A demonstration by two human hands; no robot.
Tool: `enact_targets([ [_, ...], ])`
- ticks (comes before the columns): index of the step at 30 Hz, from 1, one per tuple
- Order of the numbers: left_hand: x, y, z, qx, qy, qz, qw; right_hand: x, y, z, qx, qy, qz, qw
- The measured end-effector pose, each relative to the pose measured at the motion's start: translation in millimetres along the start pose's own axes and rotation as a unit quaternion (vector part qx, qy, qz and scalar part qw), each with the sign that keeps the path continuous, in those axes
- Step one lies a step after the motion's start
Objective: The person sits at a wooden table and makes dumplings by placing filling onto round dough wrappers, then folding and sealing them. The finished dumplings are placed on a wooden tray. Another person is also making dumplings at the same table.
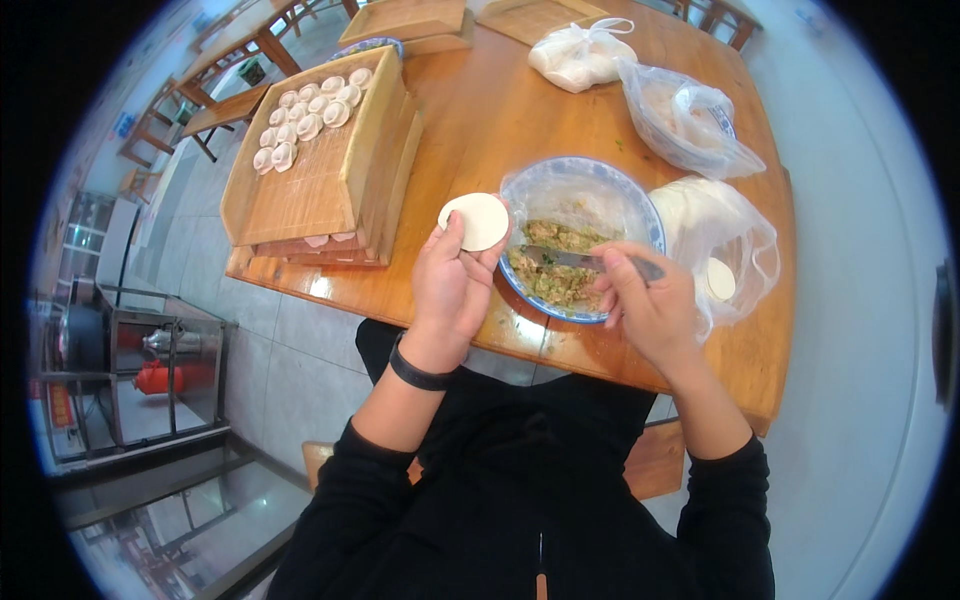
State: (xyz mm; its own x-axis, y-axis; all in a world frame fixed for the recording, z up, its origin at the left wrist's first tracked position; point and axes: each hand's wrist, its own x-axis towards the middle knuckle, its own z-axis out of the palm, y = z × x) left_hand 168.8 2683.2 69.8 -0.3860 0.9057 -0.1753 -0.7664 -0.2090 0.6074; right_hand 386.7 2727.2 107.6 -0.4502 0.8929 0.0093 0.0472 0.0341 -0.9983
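Observation:
A round white dough wrapper point(480, 222) lies flat in my left hand point(459, 289), with the thumb pressed on its edge. My right hand point(646, 300) grips a flat metal spreader point(564, 257), whose blade reaches into the meat filling. The filling point(559, 281) is minced and flecked with green. It sits in a large blue-and-white bowl point(654, 204) lined with clear plastic. Right of the bowl, an open plastic bag point(754, 232) holds more wrappers, and a round one point(720, 280) shows near its mouth. My right fingers hide part of the spreader's handle.
Stacked wooden trays point(375, 180) stand at the table's left edge, the top one carrying several folded dumplings point(309, 126). A tied white bag point(581, 56) and a plastic-covered bowl point(679, 124) lie at the back right. More wooden trays point(405, 21) are at the far side of the wooden table point(465, 97).

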Motion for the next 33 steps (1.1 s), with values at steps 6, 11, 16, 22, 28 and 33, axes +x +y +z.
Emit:
enact_targets([
  [6,2.1,12.3,2.9,0.06,-0.025,-0.024,0.998,8.8,3.4,-41.2,0.151,0.049,0.058,0.986],
  [11,-6.6,17.6,26.0,0.021,-0.067,-0.133,0.989,7.3,-18.2,-57.7,0.182,0.053,-0.019,0.982],
  [16,-14.3,0.7,52.3,-0.002,-0.119,-0.168,0.979,-7.5,-25.0,-39.3,0.034,0.039,-0.1,0.994],
  [22,-17.6,-9.3,55.4,0.095,-0.096,-0.102,0.986,-21.1,-17.4,-36.9,-0.192,0.005,-0.287,0.938],
  [28,-14.2,-14.1,56.6,0.19,-0.097,-0.033,0.976,-27.6,-29.2,-27.4,-0.318,0.018,-0.411,0.854],
  [33,-9.6,-3.3,47.0,0.235,-0.063,-0.057,0.968,-34.0,-33.4,-34.6,-0.336,0.074,-0.428,0.836],
])
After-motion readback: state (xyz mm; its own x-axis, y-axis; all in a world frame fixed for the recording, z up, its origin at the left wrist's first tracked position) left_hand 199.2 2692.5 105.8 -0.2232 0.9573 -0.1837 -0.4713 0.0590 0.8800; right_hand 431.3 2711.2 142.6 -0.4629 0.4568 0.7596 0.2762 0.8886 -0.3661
